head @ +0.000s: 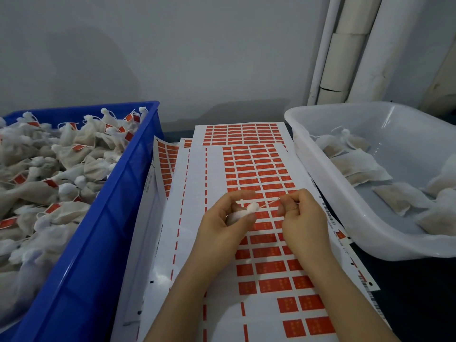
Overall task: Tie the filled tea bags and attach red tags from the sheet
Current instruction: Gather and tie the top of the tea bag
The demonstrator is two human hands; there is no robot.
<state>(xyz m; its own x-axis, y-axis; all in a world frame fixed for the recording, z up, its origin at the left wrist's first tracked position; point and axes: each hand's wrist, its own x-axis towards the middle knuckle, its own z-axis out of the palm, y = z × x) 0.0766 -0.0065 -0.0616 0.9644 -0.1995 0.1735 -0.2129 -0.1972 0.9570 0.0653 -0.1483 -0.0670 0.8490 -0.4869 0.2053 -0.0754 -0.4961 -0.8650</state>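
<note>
**Cinching the string on a filled bag**

Head view: the left hand [222,223] is curling around a small white bag [243,212], its gathered neck poking up between thumb and fingers. The right hand [302,213] is pinching the string [267,204], which is running taut from the bag's neck across to its fingertips. Both hands are working just above the sheet [259,183] of red tags, which is lying on the table between the blue crate [118,193] on the left and the white tub [345,193] on the right.

The crate is holding a heap of tied, tagged bags; the tub is holding a few flat bags that look untied (so the work appears to be moving right to left).

Judging by the taut string, the step in hand is drawing the neck closed. To do it well, the left hand should be keeping the neck bunched tight while the right is pulling in line with the string, steadily and without jerking, since thin mesh could tear or spill. Leaving a free tail matters too, because the tag still needs somewhere to stick. No tag is visible on this bag yet.
</note>
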